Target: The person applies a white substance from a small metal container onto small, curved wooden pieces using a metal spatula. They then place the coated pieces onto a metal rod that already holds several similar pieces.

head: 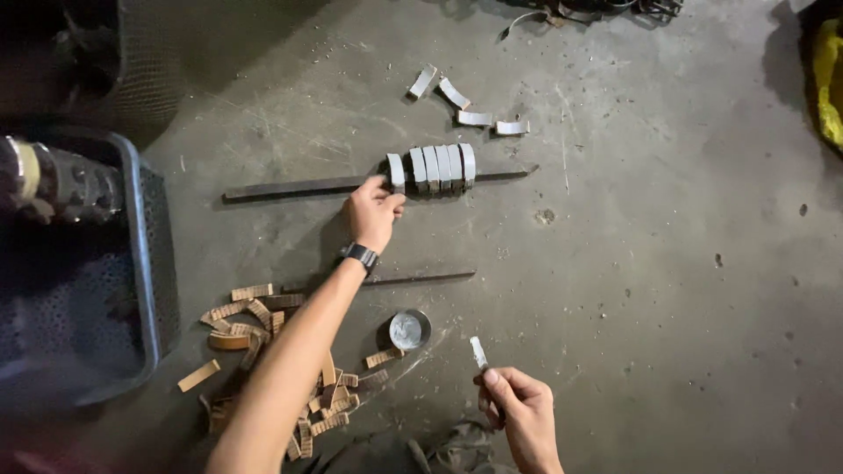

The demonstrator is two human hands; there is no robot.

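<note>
The right hand [520, 411] is pinching a small white brush [479, 353] near the open tin [409, 330]. Farther out, the left hand [373, 213] is gripping the end curved metal shoe [396, 171] in the row standing on the flat bar [299, 187]; it is likely rigid, fairly heavy, best held by its edges.

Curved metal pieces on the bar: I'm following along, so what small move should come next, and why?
Probably let the left hand set its curved piece against the row on the flat bar; a gap remains. The right hand holds a small brush ready.
</note>
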